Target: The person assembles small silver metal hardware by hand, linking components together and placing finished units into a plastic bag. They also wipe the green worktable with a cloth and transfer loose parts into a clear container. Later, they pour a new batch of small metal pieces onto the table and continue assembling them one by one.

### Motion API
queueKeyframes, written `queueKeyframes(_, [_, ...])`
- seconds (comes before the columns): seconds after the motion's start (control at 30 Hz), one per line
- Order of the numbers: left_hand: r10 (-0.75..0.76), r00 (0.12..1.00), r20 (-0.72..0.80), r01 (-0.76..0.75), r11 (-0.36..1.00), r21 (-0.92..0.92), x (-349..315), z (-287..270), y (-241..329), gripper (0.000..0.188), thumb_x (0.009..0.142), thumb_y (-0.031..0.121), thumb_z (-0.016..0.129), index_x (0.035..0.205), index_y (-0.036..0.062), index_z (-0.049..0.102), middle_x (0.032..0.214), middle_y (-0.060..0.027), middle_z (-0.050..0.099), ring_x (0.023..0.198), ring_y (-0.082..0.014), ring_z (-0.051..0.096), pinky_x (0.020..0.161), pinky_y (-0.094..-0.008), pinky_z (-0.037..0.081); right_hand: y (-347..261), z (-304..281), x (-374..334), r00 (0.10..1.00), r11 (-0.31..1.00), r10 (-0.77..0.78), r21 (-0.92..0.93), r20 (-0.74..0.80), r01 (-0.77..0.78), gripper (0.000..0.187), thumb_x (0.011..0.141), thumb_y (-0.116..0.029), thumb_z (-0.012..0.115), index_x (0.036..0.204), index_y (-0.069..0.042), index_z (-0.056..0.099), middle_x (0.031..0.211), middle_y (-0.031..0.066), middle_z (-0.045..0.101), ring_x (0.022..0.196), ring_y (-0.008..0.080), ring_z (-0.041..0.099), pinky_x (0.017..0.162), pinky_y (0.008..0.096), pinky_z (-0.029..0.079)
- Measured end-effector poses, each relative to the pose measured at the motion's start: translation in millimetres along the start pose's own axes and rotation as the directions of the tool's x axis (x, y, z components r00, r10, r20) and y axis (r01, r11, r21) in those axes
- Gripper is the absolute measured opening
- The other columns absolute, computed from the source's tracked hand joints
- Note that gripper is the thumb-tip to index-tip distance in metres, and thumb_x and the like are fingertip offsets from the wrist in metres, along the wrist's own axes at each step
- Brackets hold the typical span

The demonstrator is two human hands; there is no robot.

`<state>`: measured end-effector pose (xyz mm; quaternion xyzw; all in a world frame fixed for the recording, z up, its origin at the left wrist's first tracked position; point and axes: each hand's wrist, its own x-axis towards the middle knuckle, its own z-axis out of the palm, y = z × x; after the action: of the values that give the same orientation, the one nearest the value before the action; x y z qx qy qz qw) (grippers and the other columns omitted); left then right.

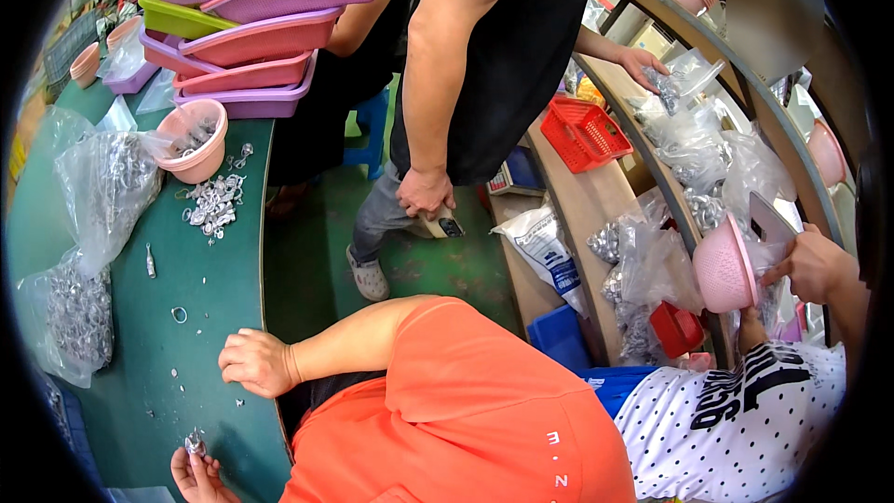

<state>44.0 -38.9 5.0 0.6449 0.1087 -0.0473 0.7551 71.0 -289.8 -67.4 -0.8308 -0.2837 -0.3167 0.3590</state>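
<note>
My left hand (199, 479) is at the bottom left over the green table (219, 293). Its thumb and fingertips pinch a small shiny silver piece (195, 443), whose exact kind I cannot make out. Reaching out of an orange sleeve, my right hand (256, 363) rests near the table's edge with its fingers curled under; anything in them is hidden. Between and beyond the hands lie a few tiny silver bits, a ring (179, 315) and a small bottle-shaped piece (151, 261). Farther off, a pile of silver metal pieces (214, 205) lies below a pink bowl (194, 164) of similar parts.
Clear bags of metal parts (79, 312) line the table's left. Stacked plastic baskets (270, 37) rise at its far end. Beyond the edge stands a person in dark clothes (531, 56). At right, shelves carry bags and a red basket (584, 134); another person holds a pink colander (724, 265).
</note>
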Motion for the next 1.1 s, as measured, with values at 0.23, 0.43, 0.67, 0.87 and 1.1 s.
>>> queueKeyframes(0.23, [0.061, 0.99, 0.128, -0.077, 0.989, 0.127, 4, 2, -3, 0.021, 0.083, 0.004, 0.063, 0.101, -0.0032, 0.054, 0.087, -0.0094, 0.061, 0.071, -0.0124, 0.057, 0.062, -0.0216, 0.047, 5, -18, -3, 0.992, 0.961, 0.127, 0.251, -0.026, -0.117, 0.015, 0.072, -0.001, 0.06, 0.086, -0.007, 0.059, 0.09, 0.0085, 0.057, 0.085, 0.028, 0.053, 0.074, 0.0368, 0.043])
queueKeyframes(0.43, [0.079, 0.994, 0.077, -0.087, 0.991, 0.103, 0, -18, 2, 0.017, 0.082, 0.002, 0.063, 0.098, -0.0012, 0.056, 0.086, -0.0087, 0.062, 0.068, -0.0107, 0.056, 0.061, -0.0204, 0.046, 20, -252, 39, 0.728, 0.82, 0.008, -0.413, -0.685, -0.397, 0.008, 0.078, 0.0, 0.054, 0.082, -0.004, 0.049, 0.079, 0.0088, 0.049, 0.072, 0.0206, 0.05, 0.065, 0.0295, 0.041])
queueKeyframes(0.67, [0.113, 0.984, 0.135, -0.122, 0.991, 0.061, 9, -16, 4, 0.017, 0.082, 0.002, 0.063, 0.098, -0.0004, 0.056, 0.088, -0.009, 0.063, 0.07, -0.0113, 0.057, 0.061, -0.0209, 0.047, -33, -546, -21, 0.127, -0.151, -0.52, -0.055, -0.845, -0.987, 0.065, 0.066, -0.032, 0.073, 0.116, -0.001, 0.043, 0.118, 0.0174, 0.045, 0.11, 0.0361, 0.044, 0.091, 0.0485, 0.036])
queueKeyframes(0.87, [0.142, 0.984, 0.107, -0.152, 0.985, 0.083, -2, -21, 9, 0.018, 0.082, 0.002, 0.063, 0.099, -0.0006, 0.056, 0.092, -0.0104, 0.063, 0.071, -0.0122, 0.058, 0.063, -0.0209, 0.048, -57, -578, -43, -0.037, -0.249, -0.535, 0.199, -0.844, -0.948, 0.081, 0.064, -0.043, 0.074, 0.124, -0.003, 0.037, 0.126, 0.0142, 0.042, 0.115, 0.0313, 0.043, 0.094, 0.0441, 0.035])
queueKeyframes(1.1, [0.143, 0.985, 0.095, -0.153, 0.983, 0.1, -5, -17, 10, 0.018, 0.083, 0.003, 0.063, 0.099, -0.0006, 0.056, 0.091, -0.0104, 0.064, 0.07, -0.0112, 0.057, 0.063, -0.0205, 0.048, -53, -595, -61, -0.04, -0.275, -0.489, 0.197, -0.871, -0.941, 0.085, 0.064, -0.05, 0.072, 0.125, -0.002, 0.037, 0.127, 0.0151, 0.042, 0.118, 0.0314, 0.042, 0.096, 0.0437, 0.035])
